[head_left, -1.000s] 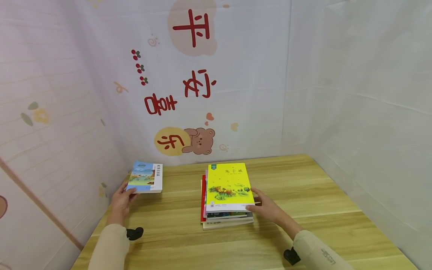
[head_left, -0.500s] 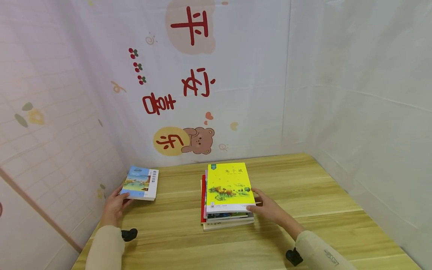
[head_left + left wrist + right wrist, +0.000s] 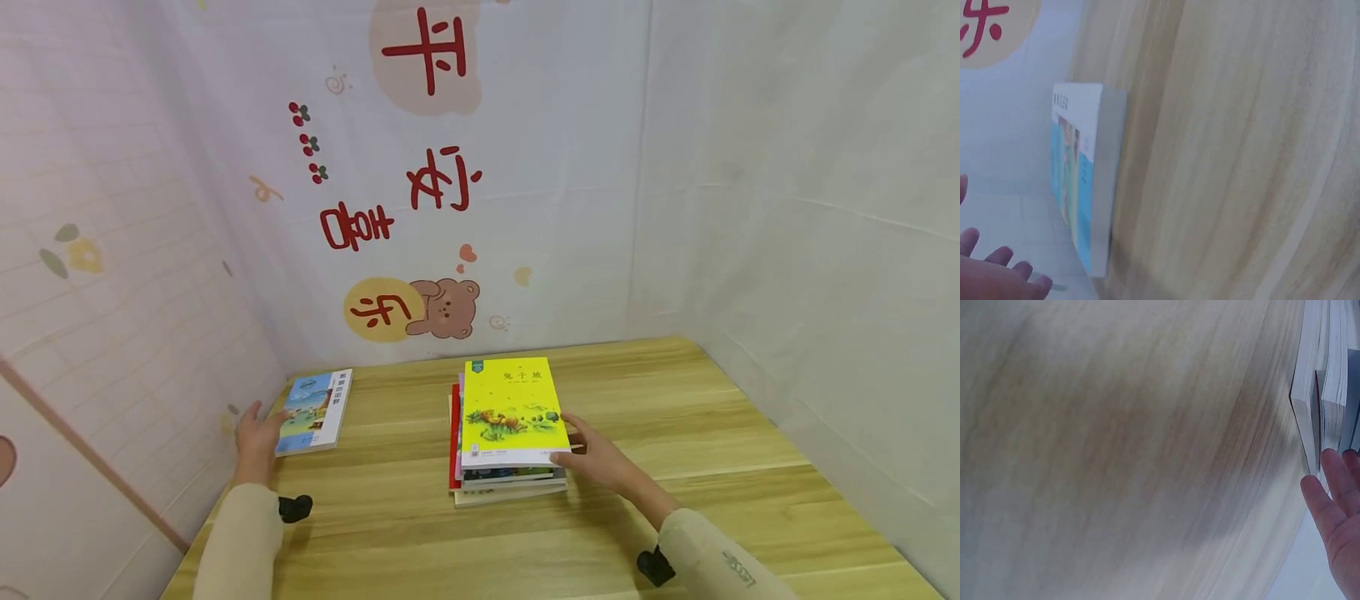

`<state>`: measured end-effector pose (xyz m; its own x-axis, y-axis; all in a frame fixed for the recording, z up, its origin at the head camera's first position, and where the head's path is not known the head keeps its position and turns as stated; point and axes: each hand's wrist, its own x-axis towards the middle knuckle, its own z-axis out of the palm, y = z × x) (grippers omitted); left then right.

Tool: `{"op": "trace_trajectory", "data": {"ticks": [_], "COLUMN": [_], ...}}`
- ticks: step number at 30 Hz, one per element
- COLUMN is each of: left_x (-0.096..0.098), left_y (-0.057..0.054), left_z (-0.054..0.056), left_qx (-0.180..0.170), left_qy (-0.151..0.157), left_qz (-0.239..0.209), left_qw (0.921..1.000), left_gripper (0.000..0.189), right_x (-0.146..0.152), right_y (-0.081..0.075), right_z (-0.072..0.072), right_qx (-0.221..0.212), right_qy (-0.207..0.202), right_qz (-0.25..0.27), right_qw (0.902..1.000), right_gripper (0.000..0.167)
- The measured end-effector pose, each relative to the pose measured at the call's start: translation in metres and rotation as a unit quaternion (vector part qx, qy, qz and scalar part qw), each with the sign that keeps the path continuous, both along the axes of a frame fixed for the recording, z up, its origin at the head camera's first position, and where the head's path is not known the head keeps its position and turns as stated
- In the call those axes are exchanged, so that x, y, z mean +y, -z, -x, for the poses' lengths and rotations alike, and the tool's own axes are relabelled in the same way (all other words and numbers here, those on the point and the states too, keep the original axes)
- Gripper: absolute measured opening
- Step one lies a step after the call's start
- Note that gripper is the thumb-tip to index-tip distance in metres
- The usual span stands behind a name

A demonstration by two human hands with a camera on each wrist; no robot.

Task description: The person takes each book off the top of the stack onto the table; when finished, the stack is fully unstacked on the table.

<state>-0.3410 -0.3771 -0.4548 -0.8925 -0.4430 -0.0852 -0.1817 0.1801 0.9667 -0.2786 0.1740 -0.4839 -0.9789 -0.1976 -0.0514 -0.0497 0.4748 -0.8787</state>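
A blue book with a white title strip [image 3: 315, 412] lies flat on the table at the left. My left hand [image 3: 258, 437] is at its left side, fingers loose and holding nothing; the left wrist view shows its fingertips [image 3: 1000, 256] apart from the book [image 3: 1104, 181]. A yellow book [image 3: 513, 408] tops a stack of several books, slightly misaligned, in the middle. My right hand [image 3: 600, 458] rests against the stack's right side, thumb at the yellow book's near corner. In the right wrist view its straight fingers [image 3: 1322, 503] are by the page edges [image 3: 1313, 406].
The wooden table [image 3: 390, 542] bears both the single book and the stack. A printed white curtain [image 3: 555, 167] hangs behind, and further curtains close in the left and right sides. A black wrist mount [image 3: 295, 508] sits beside the left sleeve.
The left hand brought the blue book down slightly left and nearer, then let go; the book now lies on the table. The right hand has stayed at the stack.
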Motion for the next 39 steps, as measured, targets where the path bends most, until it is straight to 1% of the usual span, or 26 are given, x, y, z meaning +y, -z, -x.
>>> {"op": "trace_trajectory", "data": {"ticks": [3,6,13,17,20,26,28,34,39], "left_x": [0.005,0.010,0.027,0.037,0.046,0.071,0.079,0.100,0.119], "left_y": [-0.005,-0.008,-0.012,-0.015,-0.018,-0.025,-0.027,-0.032,-0.033], "left_z": [0.002,0.004,0.005,0.002,0.001,-0.005,-0.008,-0.017,-0.022], "left_qx": [0.003,-0.001,0.008,0.006,0.005,0.016,0.024,0.030,0.041], "left_qy": [0.009,0.017,0.027,0.045,0.069,0.120,0.131,0.156,0.173], "left_qz": [0.005,0.007,0.014,0.028,0.031,0.031,0.028,0.017,0.022], "left_qw": [0.9999,0.9998,0.9995,0.9986,0.9971,0.9922,0.9907,0.9872,0.9838], "left_gripper": [0.074,0.074,0.073,0.073,0.074,0.078,0.077,0.075,0.074], "right_x": [0.001,0.001,0.001,0.000,0.001,0.004,0.004,0.004,0.003], "right_y": [-0.001,-0.002,-0.002,-0.002,-0.002,-0.001,-0.001,-0.003,-0.003], "right_z": [0.000,0.001,0.001,-0.001,-0.002,-0.004,-0.004,-0.005,-0.005], "right_qx": [-0.002,-0.004,0.000,-0.002,-0.005,-0.004,-0.004,-0.003,0.002], "right_qy": [0.002,0.002,-0.005,-0.006,-0.004,0.000,0.000,-0.004,-0.009], "right_qz": [-0.002,-0.002,0.001,0.002,0.001,-0.013,-0.015,-0.012,-0.017], "right_qw": [1.0000,1.0000,1.0000,1.0000,1.0000,0.9999,0.9999,0.9999,0.9998], "right_gripper": [0.082,0.083,0.084,0.085,0.085,0.086,0.086,0.085,0.085]}}
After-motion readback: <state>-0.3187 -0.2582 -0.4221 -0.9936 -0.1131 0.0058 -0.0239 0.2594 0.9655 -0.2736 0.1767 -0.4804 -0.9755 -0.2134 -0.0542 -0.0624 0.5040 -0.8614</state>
